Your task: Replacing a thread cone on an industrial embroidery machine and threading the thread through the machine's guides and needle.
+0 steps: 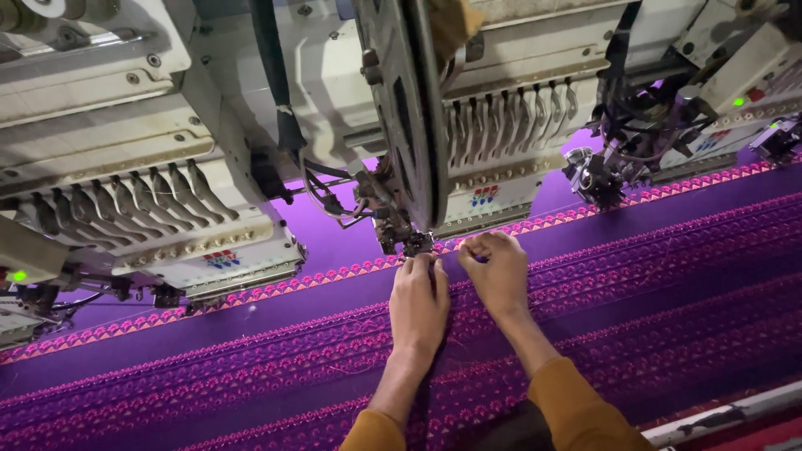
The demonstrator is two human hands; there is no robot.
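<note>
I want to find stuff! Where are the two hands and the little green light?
left hand (419, 302), head view, back of hand
right hand (499, 274), head view, knuckles
small round green light (17, 276), head view, its glowing centre

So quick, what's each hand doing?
Left hand: fingers stretched to the embroidery machine head, holding nothing visible.
Right hand: curled on the purple fabric; hold unclear.

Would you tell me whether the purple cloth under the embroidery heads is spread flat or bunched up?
Spread flat: the purple cloth lies smooth, its embroidered bands running straight, with the left hand and right hand on it.
</note>
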